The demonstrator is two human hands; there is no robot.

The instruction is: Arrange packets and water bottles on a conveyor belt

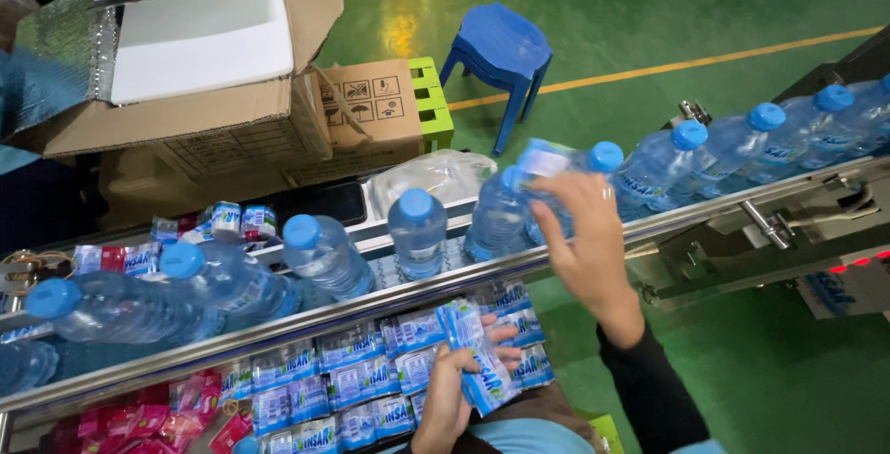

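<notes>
Glossy blue-and-white labels [482,361], a flat flexible stack, sit pinched in my left hand [450,394], fingers curled shut round them, just above more bundled labels [362,389] below the steel rail [278,324]. Right hand [584,231] reaches over the rail, fingers half spread, touching a clear plastic bottle [542,199] with a blue cap, pressing a label [542,159] near its neck. Round bottles line the conveyor [797,185].

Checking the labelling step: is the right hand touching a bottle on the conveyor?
Touching. The head view shows the right hand with its fingertips on the neck label of a bottle on the conveyor, no gap visible.
</notes>
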